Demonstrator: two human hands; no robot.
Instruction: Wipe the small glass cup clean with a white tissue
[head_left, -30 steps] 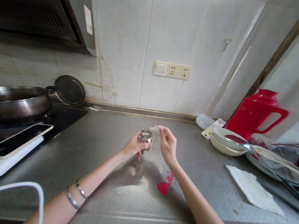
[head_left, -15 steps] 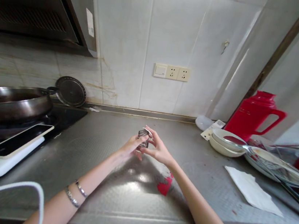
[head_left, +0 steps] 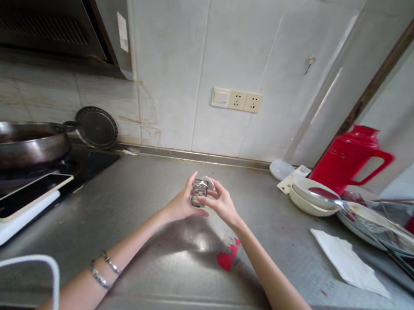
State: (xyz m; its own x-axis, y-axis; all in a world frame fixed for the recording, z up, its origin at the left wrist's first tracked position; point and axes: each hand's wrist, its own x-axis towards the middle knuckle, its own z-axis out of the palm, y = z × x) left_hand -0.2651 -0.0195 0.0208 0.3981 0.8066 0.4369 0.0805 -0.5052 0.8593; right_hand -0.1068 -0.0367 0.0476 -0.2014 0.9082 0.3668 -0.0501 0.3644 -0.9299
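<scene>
Above the middle of the steel counter (head_left: 145,274), my two hands meet around a small, shiny, clear-and-dark glass-like container (head_left: 199,193). Its exact kind is hard to make out. My left hand (head_left: 181,205) cups it from the left and below, thumb up along its side. My right hand (head_left: 222,205) closes on it from the right, with fingers across its front. A thin pale piece (head_left: 209,182) shows by the right fingertips at the container's top; whether it is tissue or a lid I cannot tell. A red paper-like patch (head_left: 228,256) lies below my right wrist.
To the left are a pan (head_left: 18,140) on the stove, a phone (head_left: 22,197) on a white power bank (head_left: 6,230), and a looping white cable (head_left: 51,260). At right stand stacked bowls (head_left: 311,204), a red thermos (head_left: 347,158) and a white tissue (head_left: 348,265).
The container has turned and looks lighter. My left thumb has moved from its front to its left side, and the left fingers now extend beneath it. The pale piece sits farther right.
</scene>
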